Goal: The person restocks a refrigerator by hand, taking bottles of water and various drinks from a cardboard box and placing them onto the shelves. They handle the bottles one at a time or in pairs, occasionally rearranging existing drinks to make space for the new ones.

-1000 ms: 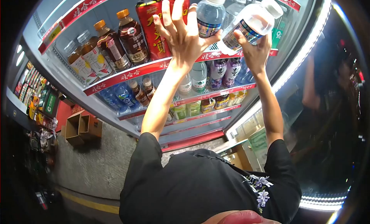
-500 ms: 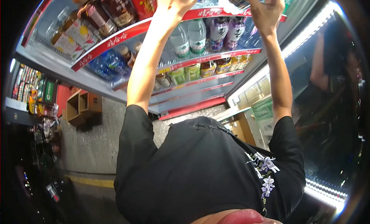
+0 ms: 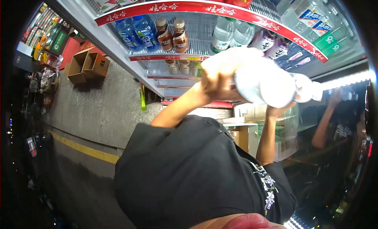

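Observation:
My left hand [image 3: 220, 73] is wrapped round a clear plastic bottle [image 3: 271, 85], which is held tilted in front of the fridge and washed out by glare. Partly hidden behind that bottle, my right hand [image 3: 280, 109] is closed on a second clear bottle [image 3: 305, 88], its neck and cap pointing right. Glare hides both labels. Behind my hands, water bottles [image 3: 222, 35] with green-and-white labels stand on the middle shelf beside purple-labelled bottles [image 3: 263, 40].
Large clear bottles [image 3: 309, 14] stand at the upper right. Blue bottles [image 3: 145, 32] and brown bottles [image 3: 180, 37] fill the shelf's left part. The glass door [image 3: 334, 122] is at my right. An open cardboard box [image 3: 87, 66] sits on the floor at left.
Both hands have come down and away from the upper shelf. My left hand now grips a bottle and has moved right, close to my right hand. The view has shifted over the fridge.

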Available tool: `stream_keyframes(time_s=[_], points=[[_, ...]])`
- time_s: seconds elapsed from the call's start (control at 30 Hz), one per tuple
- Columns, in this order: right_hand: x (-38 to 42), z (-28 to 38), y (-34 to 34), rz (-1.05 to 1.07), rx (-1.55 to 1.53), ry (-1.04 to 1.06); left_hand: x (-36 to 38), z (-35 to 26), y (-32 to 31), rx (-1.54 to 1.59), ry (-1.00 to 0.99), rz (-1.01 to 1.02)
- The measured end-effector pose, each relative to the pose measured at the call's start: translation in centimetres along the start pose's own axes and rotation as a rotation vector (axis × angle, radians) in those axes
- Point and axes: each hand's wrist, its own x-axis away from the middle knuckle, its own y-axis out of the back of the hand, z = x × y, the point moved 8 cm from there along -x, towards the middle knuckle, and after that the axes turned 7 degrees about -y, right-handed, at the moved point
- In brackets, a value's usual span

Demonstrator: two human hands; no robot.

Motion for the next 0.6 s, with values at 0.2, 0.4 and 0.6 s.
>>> stream_keyframes(time_s=[0.2,0.4,0.6], points=[[7.8,-4.1,-3.4,0.112,-0.24,-0.422,9.5,5.4,5.7,-0.385,0.294,-0.063],[8.0,-3.1,-7.4,0.179,-0.408,-0.589,10.3,9.4,5.8,-0.464,0.355,0.012],[9.6,-3.4,-7.7,0.233,-0.304,-0.489,10.3,11.5,2.5,-0.473,0.648,0.111]])
